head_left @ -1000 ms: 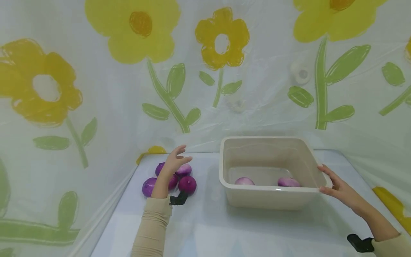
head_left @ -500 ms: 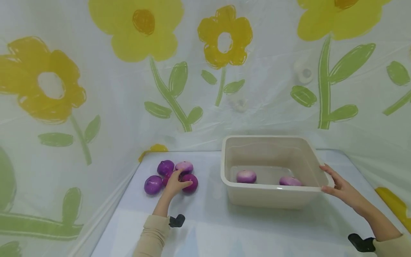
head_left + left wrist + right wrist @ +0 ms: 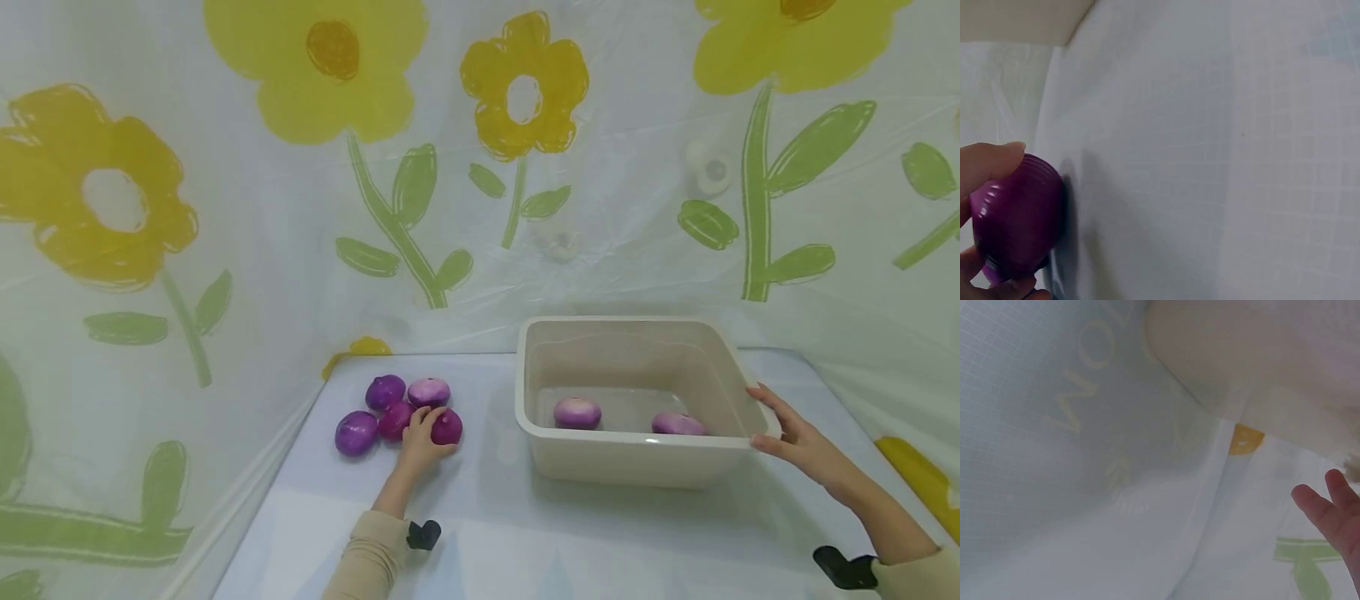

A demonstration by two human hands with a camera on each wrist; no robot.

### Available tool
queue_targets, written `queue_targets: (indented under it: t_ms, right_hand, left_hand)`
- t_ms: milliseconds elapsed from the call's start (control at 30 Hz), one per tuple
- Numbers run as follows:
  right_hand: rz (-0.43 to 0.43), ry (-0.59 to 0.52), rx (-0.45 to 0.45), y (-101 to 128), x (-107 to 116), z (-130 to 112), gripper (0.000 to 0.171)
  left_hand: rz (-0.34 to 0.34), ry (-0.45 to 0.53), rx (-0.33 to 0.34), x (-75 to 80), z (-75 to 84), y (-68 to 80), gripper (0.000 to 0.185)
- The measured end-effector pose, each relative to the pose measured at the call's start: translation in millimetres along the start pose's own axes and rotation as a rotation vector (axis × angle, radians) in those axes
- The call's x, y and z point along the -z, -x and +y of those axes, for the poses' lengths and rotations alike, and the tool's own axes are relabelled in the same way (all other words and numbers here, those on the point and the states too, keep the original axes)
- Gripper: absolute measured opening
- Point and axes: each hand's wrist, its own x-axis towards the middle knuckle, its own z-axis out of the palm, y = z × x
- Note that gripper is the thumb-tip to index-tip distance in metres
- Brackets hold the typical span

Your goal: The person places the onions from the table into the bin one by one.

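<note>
Several purple onions lie in a cluster on the white table [image 3: 480, 533] at the left. My left hand [image 3: 422, 442] curls its fingers round the nearest one, a dark purple onion [image 3: 448, 427]; the left wrist view shows that onion [image 3: 1017, 219] held between thumb and fingers. A beige plastic tub [image 3: 637, 467] stands right of centre with two pale purple onions [image 3: 576, 412] [image 3: 677, 423] inside. My right hand [image 3: 787, 429] rests with straight fingers against the tub's right rim.
Flower-printed plastic sheeting [image 3: 300, 208] covers the wall behind and to the left, and drapes the table's right edge [image 3: 1247, 506]. Bare table surface lies in front of the tub and the onions.
My left hand came down from above the onion cluster and closed round the nearest onion. One onion in the tub rolled a little. The right hand stayed on the rim.
</note>
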Motion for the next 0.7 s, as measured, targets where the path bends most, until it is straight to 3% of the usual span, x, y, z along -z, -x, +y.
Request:
queue_targets:
  t_ms: [467,700]
  right_hand:
    - [-0.003,-0.022,-0.013,0.0,-0.2,-2.8,0.07]
    - [0.006,-0.01,-0.013,1.2,-0.9,-1.5,0.071]
  left_hand:
    - [0.026,0.084,0.03,-4.0,-2.4,-3.1,0.056]
    - [0.027,0.11,0.04,2.3,4.9,-6.0,0.059]
